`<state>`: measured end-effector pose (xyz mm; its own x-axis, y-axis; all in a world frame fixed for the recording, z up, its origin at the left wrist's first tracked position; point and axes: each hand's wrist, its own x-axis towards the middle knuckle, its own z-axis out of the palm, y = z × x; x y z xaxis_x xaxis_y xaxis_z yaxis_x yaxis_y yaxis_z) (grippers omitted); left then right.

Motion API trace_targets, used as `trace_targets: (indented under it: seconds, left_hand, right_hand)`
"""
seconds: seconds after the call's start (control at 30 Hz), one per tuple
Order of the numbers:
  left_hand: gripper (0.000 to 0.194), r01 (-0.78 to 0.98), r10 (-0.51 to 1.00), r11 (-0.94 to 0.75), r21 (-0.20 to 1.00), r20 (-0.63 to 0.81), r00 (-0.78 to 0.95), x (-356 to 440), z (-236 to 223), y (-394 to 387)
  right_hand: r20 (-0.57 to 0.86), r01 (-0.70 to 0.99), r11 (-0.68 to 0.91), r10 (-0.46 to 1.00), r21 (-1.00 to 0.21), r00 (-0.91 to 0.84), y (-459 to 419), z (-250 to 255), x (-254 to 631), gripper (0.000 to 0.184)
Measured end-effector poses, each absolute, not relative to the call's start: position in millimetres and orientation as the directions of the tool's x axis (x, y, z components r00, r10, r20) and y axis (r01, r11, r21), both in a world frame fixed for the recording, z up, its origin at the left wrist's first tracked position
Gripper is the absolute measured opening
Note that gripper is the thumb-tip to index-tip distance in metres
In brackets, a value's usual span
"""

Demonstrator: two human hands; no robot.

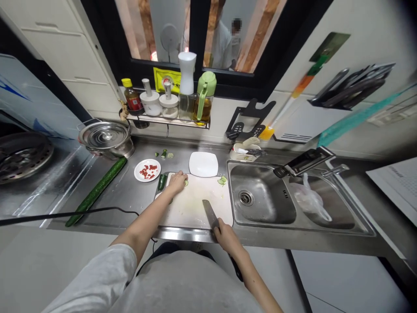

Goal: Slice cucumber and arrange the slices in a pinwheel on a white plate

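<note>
My left hand (pixel 177 181) rests on the white cutting board (pixel 195 213), its fingers closed round a piece of cucumber (pixel 186 183) whose pale cut face shows at the fingertips. Lower right on the board, my right hand (pixel 225 237) grips a kitchen knife (pixel 210 212); its blade points up and left, apart from the cucumber. A few thin cucumber slices (pixel 222 180) lie in the board's far right corner. Beside my left hand is another dark green cucumber piece (pixel 162 181). A white square plate (pixel 203 164) stands just behind the board.
To the left are a small plate of chopped red pieces (pixel 147 170), a whole cucumber (pixel 97 191) and a lidded steel pot (pixel 106 137). Cucumber ends (pixel 164 153) lie behind. The double sink (pixel 260 217) adjoins the board's right. A condiment rack (pixel 169 121) hangs at the back.
</note>
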<state>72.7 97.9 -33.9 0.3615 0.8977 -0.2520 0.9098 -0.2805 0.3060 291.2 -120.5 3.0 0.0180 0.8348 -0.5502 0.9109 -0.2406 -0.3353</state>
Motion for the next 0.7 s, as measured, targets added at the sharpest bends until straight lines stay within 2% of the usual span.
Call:
trace_targets:
  seconds: [0.33, 0.43, 0.53, 0.6, 0.7]
  left_hand:
    - [0.021, 0.895, 0.888, -0.317, 0.315, -0.232, 0.397, 82, -19, 95]
    - [0.021, 0.901, 0.93, -0.136, 0.411, -0.26, 0.259, 83, -18, 83]
    - [0.02, 0.866, 0.921, -0.006, 0.5, -0.334, 0.199, 84, -22, 67]
    - [0.019, 0.861, 0.91, 0.053, 0.506, -0.38, 0.167, 85, -25, 54]
    - [0.019, 0.885, 0.907, 0.1, 0.454, -0.408, 0.107, 88, -29, 37]
  right_hand:
    - [-0.546, 0.908, -0.249, 0.837, -0.338, 0.026, -112, 8, 289, 0.024]
    - [-0.524, 0.9, -0.242, 0.852, -0.362, 0.018, -109, 5, 287, 0.026]
    - [-0.51, 0.902, -0.231, 0.86, -0.365, 0.014, -108, 4, 284, 0.026]
    - [-0.503, 0.9, -0.229, 0.864, -0.37, 0.014, -107, 4, 281, 0.027]
    - [-0.482, 0.896, -0.22, 0.876, -0.385, 0.008, -108, 4, 277, 0.029]
